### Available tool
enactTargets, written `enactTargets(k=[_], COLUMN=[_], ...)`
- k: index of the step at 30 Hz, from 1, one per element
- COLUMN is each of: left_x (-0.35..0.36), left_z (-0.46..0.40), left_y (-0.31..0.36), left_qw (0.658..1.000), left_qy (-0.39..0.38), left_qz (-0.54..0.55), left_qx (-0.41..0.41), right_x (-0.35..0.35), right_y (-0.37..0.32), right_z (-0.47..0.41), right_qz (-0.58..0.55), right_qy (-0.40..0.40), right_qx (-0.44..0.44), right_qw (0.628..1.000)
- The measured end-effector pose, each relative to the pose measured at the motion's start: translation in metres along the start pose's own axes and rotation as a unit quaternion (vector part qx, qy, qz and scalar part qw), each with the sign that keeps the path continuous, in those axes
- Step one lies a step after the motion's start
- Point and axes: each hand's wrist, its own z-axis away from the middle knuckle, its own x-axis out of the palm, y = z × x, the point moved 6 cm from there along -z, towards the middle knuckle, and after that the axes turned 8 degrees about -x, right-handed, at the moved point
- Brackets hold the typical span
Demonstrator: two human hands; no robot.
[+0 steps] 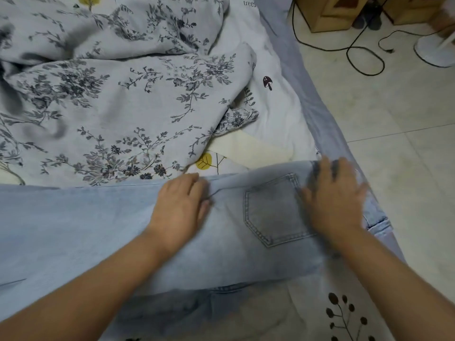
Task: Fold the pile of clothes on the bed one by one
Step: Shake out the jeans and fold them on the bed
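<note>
Light blue jeans [86, 225] lie flat across the near part of the bed, legs running off to the left, a back pocket [273, 212] facing up. My left hand [182, 203] rests flat on the denim left of the pocket, fingertips at the far folded edge. Near the waistband at the bed's right side, my right hand [334, 193] presses the jeans with fingers spread; it is motion-blurred. A grey floral garment [110, 99] lies crumpled behind the jeans.
The white bedsheet [278, 112] with leaf and mushroom prints shows at the right, edged by a pale blue border [317, 112]. Beyond the bed is tiled floor [394, 114] with black cables [364, 62], cardboard boxes [327, 13] and a white fan base [433, 50].
</note>
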Motion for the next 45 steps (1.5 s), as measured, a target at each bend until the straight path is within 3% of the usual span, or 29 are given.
enactTargets(k=[1,3,5,8,10,13,16,18,20,22,28,34,37,41,45], left_x=[0.007,0.027,0.041,0.052,0.038,0.0,-0.017,-0.018,-0.015,-0.016,-0.044,-0.088,-0.097,-0.096,-0.099], left_z=[0.013,0.033,0.041,0.039,0.039,0.047,0.076,0.103,0.135,0.163,0.202,0.209,0.216,0.23,0.259], left_y=[0.004,-0.004,-0.019,-0.033,-0.026,-0.026,-0.052,-0.08,-0.108,-0.131,-0.175,-0.175,-0.176,-0.205,-0.249], left_qw=[0.999,0.989,0.974,0.965,0.98,0.998,0.995,0.977,0.945,0.924,0.894,0.934,0.947,0.937,0.905], left_qy=[-0.018,-0.099,-0.174,-0.234,-0.192,-0.048,-0.02,-0.051,-0.111,-0.127,-0.16,-0.039,-0.019,-0.073,-0.137], left_qz=[-0.024,-0.101,-0.14,-0.117,-0.047,0.023,0.004,-0.033,-0.059,-0.076,-0.13,0.035,0.075,0.0,-0.056], left_qx=[0.021,0.043,0.03,-0.013,-0.011,-0.014,-0.1,-0.204,-0.303,-0.353,-0.398,-0.353,-0.311,-0.341,-0.398], right_x=[0.007,0.034,0.063,0.074,0.066,0.041,0.024,0.019,0.021,0.027,0.026,0.004,0.011,-0.001,-0.024], right_y=[-0.023,-0.053,-0.051,-0.041,-0.047,-0.071,-0.107,-0.135,-0.165,-0.187,-0.244,-0.311,-0.348,-0.363,-0.353], right_z=[0.008,0.024,0.037,0.036,0.034,0.037,0.051,0.061,0.075,0.086,0.103,0.113,0.124,0.122,0.105], right_qz=[-0.007,0.004,0.029,0.052,0.063,0.046,-0.025,-0.048,-0.038,-0.062,-0.05,-0.133,-0.119,-0.133,-0.254], right_qy=[0.014,-0.074,-0.186,-0.244,-0.239,-0.172,-0.115,-0.11,-0.166,-0.186,-0.192,-0.094,-0.18,-0.175,-0.164], right_qx=[-0.065,-0.155,-0.164,-0.128,-0.11,-0.122,-0.195,-0.25,-0.29,-0.315,-0.363,-0.407,-0.456,-0.474,-0.418], right_qw=[0.998,0.985,0.968,0.96,0.963,0.976,0.974,0.961,0.942,0.929,0.91,0.899,0.864,0.852,0.857])
